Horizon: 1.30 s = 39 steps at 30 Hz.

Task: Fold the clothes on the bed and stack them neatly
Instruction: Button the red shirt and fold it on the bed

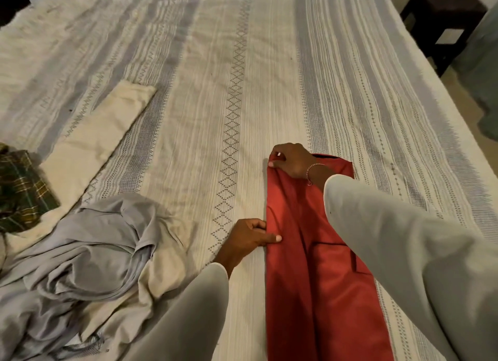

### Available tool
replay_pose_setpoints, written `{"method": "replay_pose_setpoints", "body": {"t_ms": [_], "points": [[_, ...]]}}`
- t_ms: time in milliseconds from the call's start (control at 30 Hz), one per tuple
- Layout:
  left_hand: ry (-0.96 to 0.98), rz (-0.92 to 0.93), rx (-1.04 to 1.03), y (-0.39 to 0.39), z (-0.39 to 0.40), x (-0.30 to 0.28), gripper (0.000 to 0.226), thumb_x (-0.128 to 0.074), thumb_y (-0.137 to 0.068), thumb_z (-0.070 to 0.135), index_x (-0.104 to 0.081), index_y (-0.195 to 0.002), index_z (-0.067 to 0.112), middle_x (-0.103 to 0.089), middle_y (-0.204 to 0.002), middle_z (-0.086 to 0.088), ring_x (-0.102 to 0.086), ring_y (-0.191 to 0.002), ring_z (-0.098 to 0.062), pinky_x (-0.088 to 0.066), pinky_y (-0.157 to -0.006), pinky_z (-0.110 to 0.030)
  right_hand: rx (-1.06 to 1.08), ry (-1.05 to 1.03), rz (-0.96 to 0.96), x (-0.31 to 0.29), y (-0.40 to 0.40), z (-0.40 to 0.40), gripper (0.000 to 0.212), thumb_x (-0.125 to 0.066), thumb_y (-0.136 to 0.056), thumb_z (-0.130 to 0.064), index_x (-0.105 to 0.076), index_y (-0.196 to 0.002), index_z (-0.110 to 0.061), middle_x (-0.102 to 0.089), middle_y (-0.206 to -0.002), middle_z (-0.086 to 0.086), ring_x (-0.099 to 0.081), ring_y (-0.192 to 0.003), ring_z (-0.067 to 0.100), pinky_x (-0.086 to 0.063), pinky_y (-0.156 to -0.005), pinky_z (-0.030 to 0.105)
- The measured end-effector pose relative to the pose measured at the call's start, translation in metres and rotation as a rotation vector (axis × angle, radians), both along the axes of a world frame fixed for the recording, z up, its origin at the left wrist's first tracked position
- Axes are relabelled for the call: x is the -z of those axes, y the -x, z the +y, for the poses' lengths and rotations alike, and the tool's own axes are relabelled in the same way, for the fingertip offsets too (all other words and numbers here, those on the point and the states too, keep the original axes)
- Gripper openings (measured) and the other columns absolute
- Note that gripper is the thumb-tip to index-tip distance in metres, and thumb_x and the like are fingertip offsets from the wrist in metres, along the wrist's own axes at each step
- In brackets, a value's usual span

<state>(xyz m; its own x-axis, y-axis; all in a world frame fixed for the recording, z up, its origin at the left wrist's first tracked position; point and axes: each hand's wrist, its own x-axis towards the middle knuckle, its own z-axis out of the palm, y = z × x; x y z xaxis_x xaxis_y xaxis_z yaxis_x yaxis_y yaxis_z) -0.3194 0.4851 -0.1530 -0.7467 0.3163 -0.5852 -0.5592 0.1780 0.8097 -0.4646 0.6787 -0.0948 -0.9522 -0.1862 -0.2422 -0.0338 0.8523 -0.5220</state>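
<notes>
The long red cotton garment (310, 266) lies lengthwise on the striped bed (269, 78), running away from the person, its left edge pinched midway by the left hand (252, 235) and at the far corner by the right hand (289, 160).

A dark wooden stool (442, 18) stands on the floor (455, 86) beside the bed's right edge (only partly in view, top corner).

Both arms wear loose, pale grey-white long sleeves (398, 253) — plain, softly creased. Just beyond the right sleeve's cuff, a thin beaded bracelet (312, 169) circles the wrist — small charm dangling.
</notes>
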Motion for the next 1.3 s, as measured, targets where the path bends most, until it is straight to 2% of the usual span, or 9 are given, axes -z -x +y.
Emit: {"method": "replay_pose_setpoints", "body": {"t_ms": [100,267,400,567,667,733,833,1100,1300], "points": [[-0.025,-0.002,0.037,0.002,-0.006,0.003,0.037,-0.090,-0.072,0.012,-0.073,-0.103,-0.001,-0.077,-0.100,-0.016,-0.074,-0.095,-0.026,-0.059,-0.089,-0.035,0.057,-0.012,0.105,0.012,-0.002,-0.001,0.011,-0.060,-0.098,-0.033,-0.068,-0.102,-0.026,-0.073,-0.102,0.004,-0.066,-0.094,0.027,-0.052,-0.087,0.040],[-0.086,-0.049,0.110,0.004,-0.015,0.007,0.040,-0.086,-0.078,0.015,-0.070,-0.113,0.002,-0.076,-0.108,-0.013,-0.072,-0.104,-0.028,-0.056,-0.097,-0.044,0.027,-0.343,0.409,0.021,-0.032,-0.015,0.036,-0.046,-0.104,-0.026,-0.054,-0.138,-0.020,-0.066,-0.124,0.007,-0.058,-0.114,0.032,-0.042,-0.095,0.046],[-0.113,-0.067,0.097,0.001,-0.016,0.003,0.039,-0.082,-0.081,0.010,-0.068,-0.116,0.000,-0.075,-0.107,-0.015,-0.072,-0.104,-0.028,-0.057,-0.095,-0.042,-0.077,-0.334,0.616,0.027,-0.103,-0.040,0.034,-0.042,-0.103,-0.026,-0.060,-0.127,-0.011,-0.063,-0.123,0.010,-0.056,-0.114,0.030,-0.042,-0.098,0.044],[-0.086,-0.047,0.077,-0.005,-0.013,0.001,0.036,-0.080,-0.084,0.009,-0.068,-0.117,0.003,-0.076,-0.106,-0.015,-0.073,-0.103,-0.027,-0.057,-0.096,-0.044,-0.017,-0.430,0.212,0.055,-0.126,-0.053,0.074,-0.020,-0.099,-0.058,-0.041,-0.151,-0.010,-0.037,-0.155,0.025,-0.031,-0.146,0.041,-0.022,-0.121,0.055],[-0.104,-0.061,0.044,-0.007,-0.012,0.000,0.036,-0.083,-0.081,0.011,-0.069,-0.113,0.002,-0.076,-0.106,-0.016,-0.073,-0.104,-0.029,-0.056,-0.098,-0.047,-0.103,-0.286,0.112,0.062,-0.107,-0.043,0.087,0.003,-0.091,-0.064,-0.009,-0.162,-0.016,-0.002,-0.168,0.018,0.003,-0.156,0.029,0.006,-0.126,0.043],[-0.108,-0.055,0.031,-0.008,-0.013,0.002,0.036,-0.084,-0.081,0.012,-0.070,-0.112,0.004,-0.076,-0.107,-0.015,-0.073,-0.104,-0.029,-0.056,-0.097,-0.046,-0.116,-0.215,0.085,0.061,-0.099,-0.038,0.086,0.006,-0.090,-0.065,0.000,-0.162,-0.017,0.006,-0.169,0.011,0.010,-0.156,0.021,0.012,-0.125,0.037],[-0.084,-0.034,0.019,-0.010,-0.012,0.004,0.035,-0.085,-0.079,0.014,-0.072,-0.110,0.007,-0.077,-0.106,-0.011,-0.073,-0.102,-0.026,-0.058,-0.095,-0.044,-0.163,-0.132,0.071,0.055,-0.096,-0.028,0.070,-0.011,-0.104,-0.053,-0.004,-0.162,-0.014,0.000,-0.169,0.006,0.005,-0.156,0.016,0.002,-0.127,0.040],[0.017,0.031,-0.213,-0.020,-0.003,-0.001,0.015,-0.074,-0.089,0.013,-0.075,-0.099,0.003,-0.077,-0.092,-0.014,-0.075,-0.091,-0.029,-0.061,-0.085,-0.041,0.173,0.009,0.529,0.049,-0.184,-0.048,0.044,-0.034,-0.107,-0.022,-0.052,-0.142,-0.004,-0.050,-0.150,0.013,-0.044,-0.141,0.025,-0.032,-0.120,0.042],[-0.106,-0.017,-0.392,-0.045,-0.001,-0.009,0.015,-0.074,-0.090,0.007,-0.071,-0.103,0.001,-0.075,-0.093,-0.012,-0.074,-0.084,-0.021,-0.061,-0.078,-0.030,-0.036,-0.279,0.284,0.074,-0.284,-0.053,0.063,-0.021,-0.108,-0.047,-0.024,-0.159,-0.008,-0.021,-0.166,0.011,-0.016,-0.155,0.025,-0.015,-0.123,0.045]]}}
